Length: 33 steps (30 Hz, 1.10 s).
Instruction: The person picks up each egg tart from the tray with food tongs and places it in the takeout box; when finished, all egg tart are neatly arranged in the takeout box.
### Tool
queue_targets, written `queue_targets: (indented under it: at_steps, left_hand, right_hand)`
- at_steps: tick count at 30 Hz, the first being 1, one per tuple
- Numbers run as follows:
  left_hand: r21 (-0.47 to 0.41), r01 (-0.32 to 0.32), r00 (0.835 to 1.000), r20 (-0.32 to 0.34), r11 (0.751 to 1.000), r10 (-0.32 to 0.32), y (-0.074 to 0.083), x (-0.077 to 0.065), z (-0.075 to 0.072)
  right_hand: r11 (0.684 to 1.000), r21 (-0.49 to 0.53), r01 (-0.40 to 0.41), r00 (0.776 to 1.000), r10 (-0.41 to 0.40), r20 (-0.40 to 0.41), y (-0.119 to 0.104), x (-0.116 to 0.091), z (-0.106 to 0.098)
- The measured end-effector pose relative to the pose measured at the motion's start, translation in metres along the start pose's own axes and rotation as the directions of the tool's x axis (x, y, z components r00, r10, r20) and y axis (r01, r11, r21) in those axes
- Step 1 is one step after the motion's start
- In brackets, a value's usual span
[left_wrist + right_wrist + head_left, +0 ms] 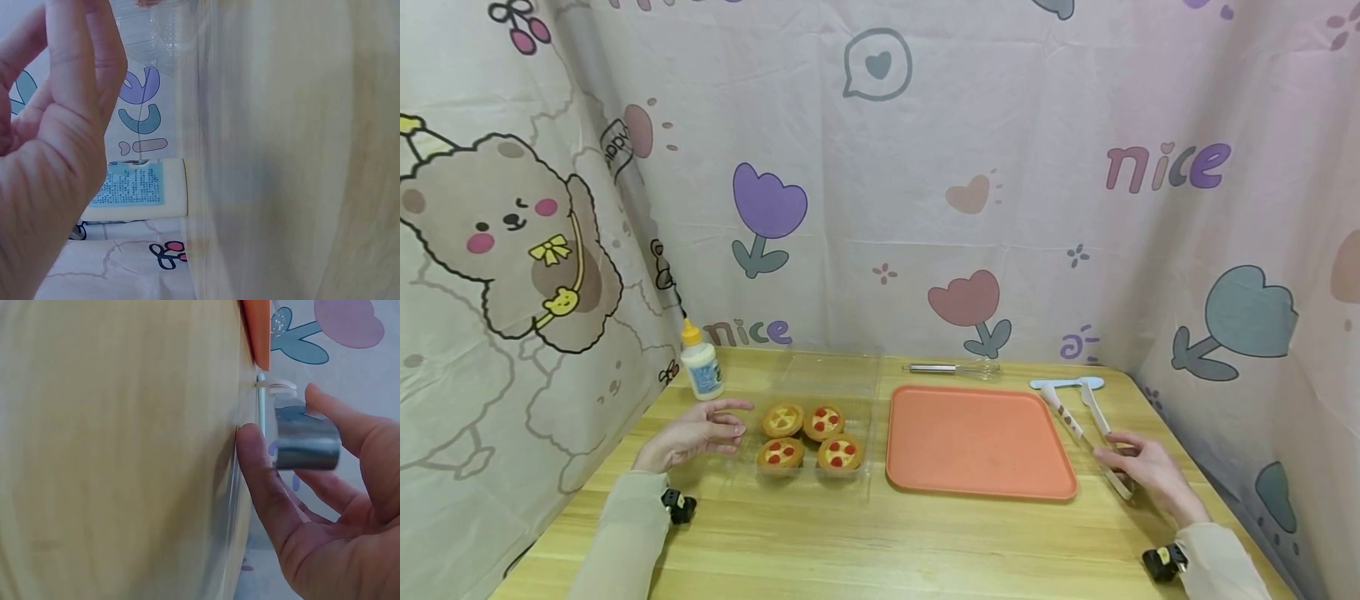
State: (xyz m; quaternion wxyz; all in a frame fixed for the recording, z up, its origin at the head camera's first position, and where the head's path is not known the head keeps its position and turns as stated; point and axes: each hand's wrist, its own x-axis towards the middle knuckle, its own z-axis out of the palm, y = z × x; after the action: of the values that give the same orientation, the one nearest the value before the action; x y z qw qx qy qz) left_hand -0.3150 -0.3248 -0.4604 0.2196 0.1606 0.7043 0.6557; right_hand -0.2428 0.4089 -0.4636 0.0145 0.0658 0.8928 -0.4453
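My left hand (700, 435) hovers with loosely bent fingers at the left side of a clear plastic clamshell box (868, 433); whether it touches the box I cannot tell. Several small tarts (780, 454) with red or yellow toppings sit inside, and the lid (827, 372) lies open behind. In the left wrist view that hand (69, 94) holds nothing. My right hand (1150, 475) is at the bent end of a pair of tongs (1071, 421). Seen from the right wrist, thumb and fingers spread around the metal bend (307, 445); firm contact is unclear.
An orange tray (981, 442) lies between the box and the tongs. Behind are a whisk (936, 367) and a light blue utensil (1067, 383) by the tongs' tips. A white bottle with a yellow cap (702, 367) stands at the back left. Printed curtains enclose the table.
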Motion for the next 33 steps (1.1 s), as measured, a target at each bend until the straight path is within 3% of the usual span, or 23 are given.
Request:
queue_targets:
  at_steps: [8,33]
  left_hand:
    - [-0.006,-0.003,1.0,0.009,1.0,0.003,0.0002,-0.0003,-0.001]
    - [0.015,0.0,1.0,0.006,1.0,0.0,0.0014,-0.0003,0.0002]
  right_hand:
    - [0.999,0.051,0.003,0.998,-0.007,0.064,0.0029,0.0042,-0.0008]
    - [0.999,0.024,0.041,0.997,-0.042,0.058,0.0042,0.004,-0.0055]
